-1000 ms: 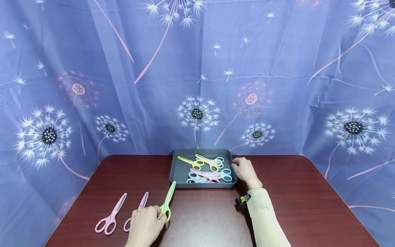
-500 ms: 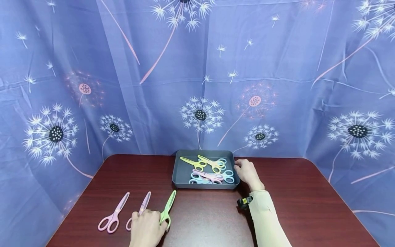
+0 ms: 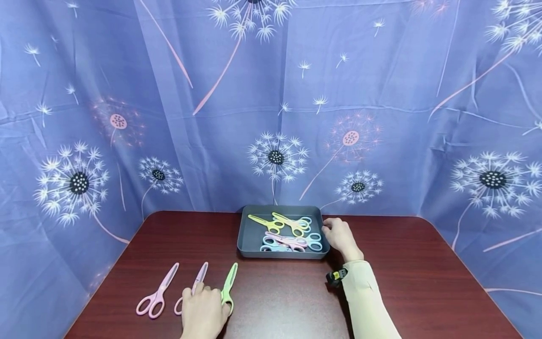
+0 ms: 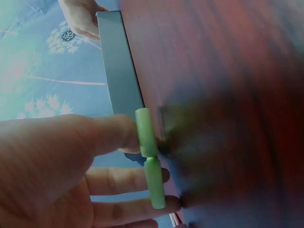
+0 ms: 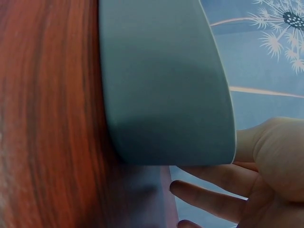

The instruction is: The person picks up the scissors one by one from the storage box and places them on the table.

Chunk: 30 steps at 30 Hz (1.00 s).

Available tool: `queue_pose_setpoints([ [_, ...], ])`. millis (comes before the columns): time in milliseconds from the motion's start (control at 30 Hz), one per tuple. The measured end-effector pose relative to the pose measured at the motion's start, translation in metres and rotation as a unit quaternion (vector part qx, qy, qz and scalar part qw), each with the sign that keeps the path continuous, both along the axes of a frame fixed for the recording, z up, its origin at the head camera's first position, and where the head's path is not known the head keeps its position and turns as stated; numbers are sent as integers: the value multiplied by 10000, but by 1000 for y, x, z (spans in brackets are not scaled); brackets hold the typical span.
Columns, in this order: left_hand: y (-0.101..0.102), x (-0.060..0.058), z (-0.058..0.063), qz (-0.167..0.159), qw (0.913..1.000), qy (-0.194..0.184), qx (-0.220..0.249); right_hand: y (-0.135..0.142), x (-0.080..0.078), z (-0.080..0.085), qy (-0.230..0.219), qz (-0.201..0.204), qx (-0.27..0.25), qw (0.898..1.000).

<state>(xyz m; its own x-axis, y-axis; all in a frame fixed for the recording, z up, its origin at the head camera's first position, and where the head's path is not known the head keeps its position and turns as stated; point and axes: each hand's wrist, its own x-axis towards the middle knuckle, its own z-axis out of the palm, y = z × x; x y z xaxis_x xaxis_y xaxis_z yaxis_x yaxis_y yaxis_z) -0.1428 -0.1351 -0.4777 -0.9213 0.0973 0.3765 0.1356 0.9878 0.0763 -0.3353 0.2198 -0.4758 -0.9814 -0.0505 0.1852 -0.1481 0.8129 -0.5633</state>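
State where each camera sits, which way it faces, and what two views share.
Head: worn on the head, looking forward and down at the table, tray and green scissors; left hand, right hand and right sleeve show.
Left wrist: on that wrist, facing the green scissors, tray beyond; left hand close, right hand at top.
Right wrist: on that wrist, facing the tray's outer wall and the cloth; right hand shows.
Head and left wrist share both hands, tray, green scissors.
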Motion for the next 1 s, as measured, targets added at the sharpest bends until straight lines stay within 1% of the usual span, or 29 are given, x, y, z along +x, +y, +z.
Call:
queue_pose_setpoints([
  [133,0,0,1,72,9999,-141,-59,0,1,1,13,26,-13,10000],
  [400,1,-1,-1,67,9995,-256,-188,-1,2,1,22,11,19,10000],
  [1000,0,0,-1,88,9991,-300,-279,-2,3,1,-40,-14,-78,10000],
])
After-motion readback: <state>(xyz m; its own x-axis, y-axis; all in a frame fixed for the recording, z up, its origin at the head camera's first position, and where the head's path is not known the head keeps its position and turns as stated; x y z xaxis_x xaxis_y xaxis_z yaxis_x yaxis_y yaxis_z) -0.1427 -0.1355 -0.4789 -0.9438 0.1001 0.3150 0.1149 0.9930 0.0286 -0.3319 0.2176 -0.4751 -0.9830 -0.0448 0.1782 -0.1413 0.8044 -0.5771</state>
